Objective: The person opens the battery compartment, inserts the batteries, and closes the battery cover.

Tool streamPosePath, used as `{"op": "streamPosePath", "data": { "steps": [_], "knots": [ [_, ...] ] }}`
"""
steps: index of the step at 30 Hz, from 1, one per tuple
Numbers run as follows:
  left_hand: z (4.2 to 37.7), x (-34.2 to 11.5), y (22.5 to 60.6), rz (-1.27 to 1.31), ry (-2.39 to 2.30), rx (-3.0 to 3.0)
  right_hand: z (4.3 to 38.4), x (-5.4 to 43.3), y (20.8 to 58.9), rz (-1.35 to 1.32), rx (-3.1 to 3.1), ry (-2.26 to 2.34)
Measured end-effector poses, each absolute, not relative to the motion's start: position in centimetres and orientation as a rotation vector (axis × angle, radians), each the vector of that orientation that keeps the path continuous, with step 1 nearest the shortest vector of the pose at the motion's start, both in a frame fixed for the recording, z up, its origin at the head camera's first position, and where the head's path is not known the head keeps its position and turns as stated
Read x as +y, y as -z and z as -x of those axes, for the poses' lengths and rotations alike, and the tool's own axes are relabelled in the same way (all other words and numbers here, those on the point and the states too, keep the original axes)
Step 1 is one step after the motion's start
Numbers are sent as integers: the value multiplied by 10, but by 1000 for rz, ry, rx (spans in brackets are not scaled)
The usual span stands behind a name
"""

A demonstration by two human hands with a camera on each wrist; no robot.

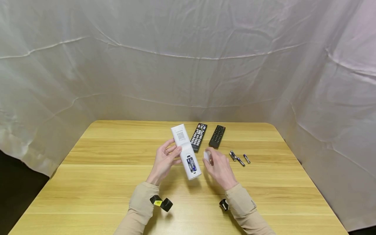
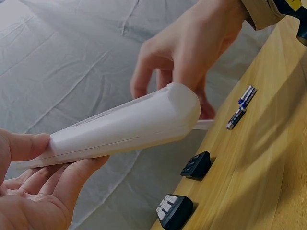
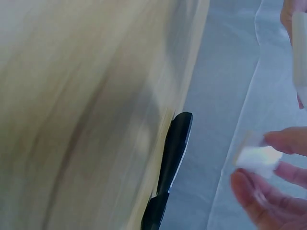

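My left hand (image 1: 163,160) grips a white remote control (image 1: 184,148) by its middle, thumb on the back face and fingers underneath. The back is turned up, and its battery compartment stands uncovered with two blue-and-silver batteries (image 1: 191,164) lying in it. The remote is held above the table, as its shadow below shows. To its right, my right hand (image 1: 219,166) pinches a small white battery cover (image 3: 259,160) between thumb and fingers, apart from the remote. In the left wrist view the remote's rounded end (image 2: 184,110) overlaps the right hand.
Behind the hands lie a black remote with white buttons (image 1: 198,135) and a smaller black remote (image 1: 217,136). Several loose batteries (image 1: 240,161) lie on the wooden table (image 1: 102,169) right of my right hand. Grey-white cloth (image 1: 188,81) hangs around the table's back and sides.
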State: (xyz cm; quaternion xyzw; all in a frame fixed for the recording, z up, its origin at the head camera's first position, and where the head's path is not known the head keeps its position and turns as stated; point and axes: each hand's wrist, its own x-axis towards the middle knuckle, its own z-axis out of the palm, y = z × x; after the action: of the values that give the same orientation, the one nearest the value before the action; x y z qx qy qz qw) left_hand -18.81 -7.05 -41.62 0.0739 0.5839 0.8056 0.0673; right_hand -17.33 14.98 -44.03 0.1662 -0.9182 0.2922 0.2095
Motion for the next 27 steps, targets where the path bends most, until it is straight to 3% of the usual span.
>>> {"op": "streamPosePath", "data": {
  "steps": [27],
  "knots": [
    [189, -69, 416, -178, -2436, 1795, 175, 140, 436, -766, -2107, -992]
  ]
}}
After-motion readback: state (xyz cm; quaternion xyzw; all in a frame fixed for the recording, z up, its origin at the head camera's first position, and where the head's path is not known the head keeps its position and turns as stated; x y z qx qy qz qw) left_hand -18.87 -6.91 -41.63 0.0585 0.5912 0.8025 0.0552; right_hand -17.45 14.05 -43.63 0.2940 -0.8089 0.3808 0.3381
